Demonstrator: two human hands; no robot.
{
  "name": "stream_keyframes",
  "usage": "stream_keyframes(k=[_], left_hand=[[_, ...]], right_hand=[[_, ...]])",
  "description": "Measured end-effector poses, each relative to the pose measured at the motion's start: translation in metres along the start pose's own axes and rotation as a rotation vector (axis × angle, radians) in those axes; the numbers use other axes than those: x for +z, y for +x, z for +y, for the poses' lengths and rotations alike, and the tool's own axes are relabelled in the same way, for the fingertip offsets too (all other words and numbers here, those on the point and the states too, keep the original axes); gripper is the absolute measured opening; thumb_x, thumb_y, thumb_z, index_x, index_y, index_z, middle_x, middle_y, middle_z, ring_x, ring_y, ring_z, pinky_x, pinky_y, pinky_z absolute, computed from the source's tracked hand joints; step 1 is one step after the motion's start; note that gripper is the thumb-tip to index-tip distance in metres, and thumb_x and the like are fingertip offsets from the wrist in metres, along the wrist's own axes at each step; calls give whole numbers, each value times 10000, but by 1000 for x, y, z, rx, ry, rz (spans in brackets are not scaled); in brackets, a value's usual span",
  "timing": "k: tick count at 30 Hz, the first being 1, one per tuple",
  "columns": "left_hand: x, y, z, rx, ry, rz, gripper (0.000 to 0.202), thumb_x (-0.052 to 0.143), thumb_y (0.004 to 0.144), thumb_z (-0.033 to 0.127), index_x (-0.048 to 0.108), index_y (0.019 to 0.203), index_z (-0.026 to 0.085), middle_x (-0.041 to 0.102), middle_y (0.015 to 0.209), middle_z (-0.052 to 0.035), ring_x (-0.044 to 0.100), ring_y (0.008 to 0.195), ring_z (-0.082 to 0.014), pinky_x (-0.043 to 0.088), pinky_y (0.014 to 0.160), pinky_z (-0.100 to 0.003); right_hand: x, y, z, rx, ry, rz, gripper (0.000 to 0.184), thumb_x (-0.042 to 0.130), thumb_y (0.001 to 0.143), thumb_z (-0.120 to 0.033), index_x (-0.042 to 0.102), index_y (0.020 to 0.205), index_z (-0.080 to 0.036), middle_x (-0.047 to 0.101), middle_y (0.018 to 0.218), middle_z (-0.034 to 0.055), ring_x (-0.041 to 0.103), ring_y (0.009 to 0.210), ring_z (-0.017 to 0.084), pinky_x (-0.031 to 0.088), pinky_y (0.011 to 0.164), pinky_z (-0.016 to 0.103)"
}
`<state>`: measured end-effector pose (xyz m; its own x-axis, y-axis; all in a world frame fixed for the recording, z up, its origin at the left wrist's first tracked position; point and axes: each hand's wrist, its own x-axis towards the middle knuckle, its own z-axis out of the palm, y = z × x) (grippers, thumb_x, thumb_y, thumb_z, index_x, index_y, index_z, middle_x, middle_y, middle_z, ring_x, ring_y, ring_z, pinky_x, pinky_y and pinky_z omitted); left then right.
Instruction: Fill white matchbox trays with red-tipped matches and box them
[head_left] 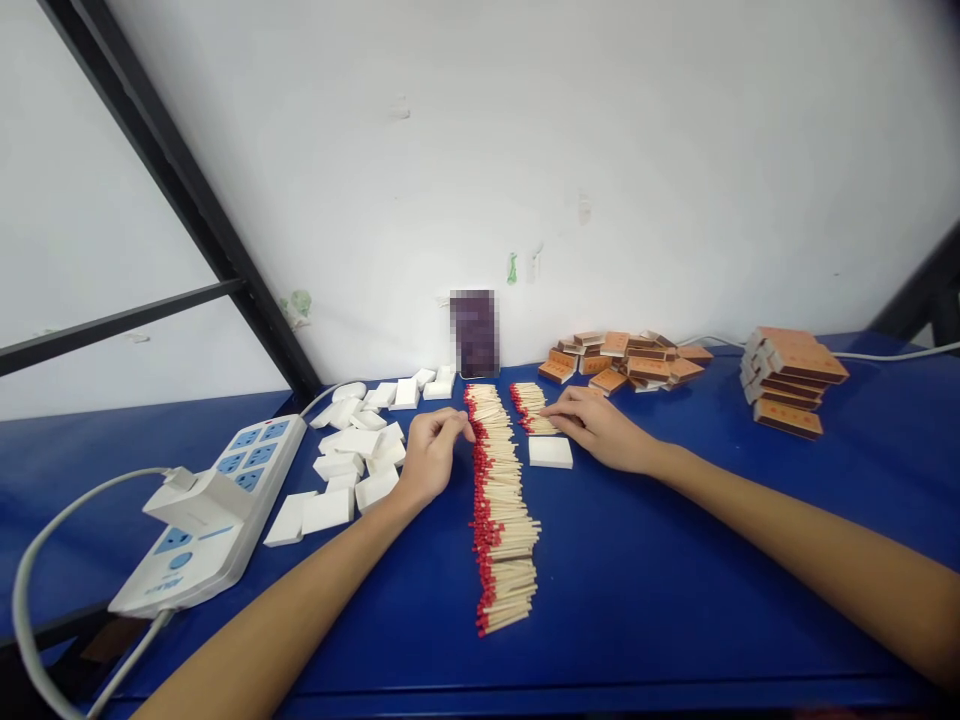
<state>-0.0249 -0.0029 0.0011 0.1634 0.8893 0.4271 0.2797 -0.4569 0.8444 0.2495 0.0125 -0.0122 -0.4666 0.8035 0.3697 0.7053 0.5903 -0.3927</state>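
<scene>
A long row of red-tipped matches (498, 500) lies down the middle of the blue table (675, 580). My left hand (431, 455) rests at the row's left side, fingers curled and touching the match heads. A shorter bunch of matches (531, 408) lies to the right, and my right hand (600, 425) sits on it with fingers pressed together on the sticks. One white inner tray (550, 452) lies just below that bunch, between my hands.
Several white inner trays (360, 455) are scattered at the left. A white power strip (214, 510) with a cable lies at the far left. Orange matchbox sleeves (626, 362) are piled at the back, with a neater stack (787, 380) at the right. A dark blurred object (474, 333) leans against the wall.
</scene>
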Motion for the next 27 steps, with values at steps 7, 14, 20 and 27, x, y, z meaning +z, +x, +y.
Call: stream_keyframes(k=[7,14,20,27], left_hand=[[6,-2,-4,-81,-124,31,446,478,936,480,605,645,167,306,461,59,270,444,-99,206,485,-267],[7,-6,-1,-57,-79,10,415,465,957,469,553,677,176,361,503,54,330,466,-102,244,477,-250],[5,-3,1,3,31,80,387,463,948,380,626,670,166,578,603,-3,525,611,-148,387,632,-271],[3,2,-5,-18,49,122,352,442,935,335,648,698,177,633,666,-13,575,716,-179,401,724,-290]], right_hand=[[1,-1,0,-23,35,28,357,433,1004,-392,728,1083,-206,636,922,93,572,838,222,450,777,370],[-7,-7,-10,-55,115,-3,310,535,957,-433,712,1079,-209,615,896,61,553,749,184,441,717,333],[-11,-13,-20,-136,120,-87,204,652,820,-254,686,1015,-205,612,1048,82,591,949,240,463,851,382],[-8,-6,-8,-33,248,12,193,550,883,-262,731,921,-203,667,870,61,564,726,181,442,648,313]])
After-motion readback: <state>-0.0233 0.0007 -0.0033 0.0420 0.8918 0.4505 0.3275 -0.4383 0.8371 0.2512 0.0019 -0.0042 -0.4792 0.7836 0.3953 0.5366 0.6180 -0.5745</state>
